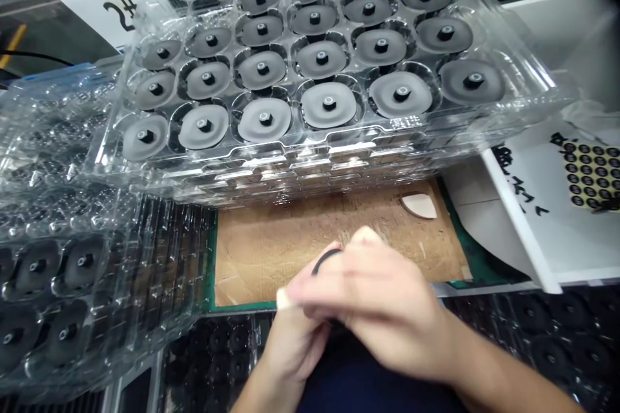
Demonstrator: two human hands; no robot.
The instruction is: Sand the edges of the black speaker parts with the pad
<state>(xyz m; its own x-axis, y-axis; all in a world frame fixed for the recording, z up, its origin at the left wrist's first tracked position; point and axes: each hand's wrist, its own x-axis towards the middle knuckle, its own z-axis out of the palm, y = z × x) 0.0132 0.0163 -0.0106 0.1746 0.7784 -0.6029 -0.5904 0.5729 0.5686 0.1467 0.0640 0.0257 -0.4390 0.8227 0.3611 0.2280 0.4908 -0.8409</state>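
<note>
My two hands are brought together over the front of the cardboard sheet (271,251). My left hand (296,339) is closed around a black round part (325,259), of which only a thin curved edge shows. My right hand (382,303), blurred by motion, lies over it with its fingers closed and pressed together; what they pinch is hidden. Beyond the hands stands a stack of clear plastic trays (290,153). Its top tray holds rows of dark grey discs (329,104), each with a short black stub in the centre.
More clear trays (169,258) are piled at the left, some holding similar discs. A white bin (533,239) at the right contains a sheet of round black stickers (593,174). A small whitish piece (420,206) lies on the cardboard. Paper signs (116,6) stand behind.
</note>
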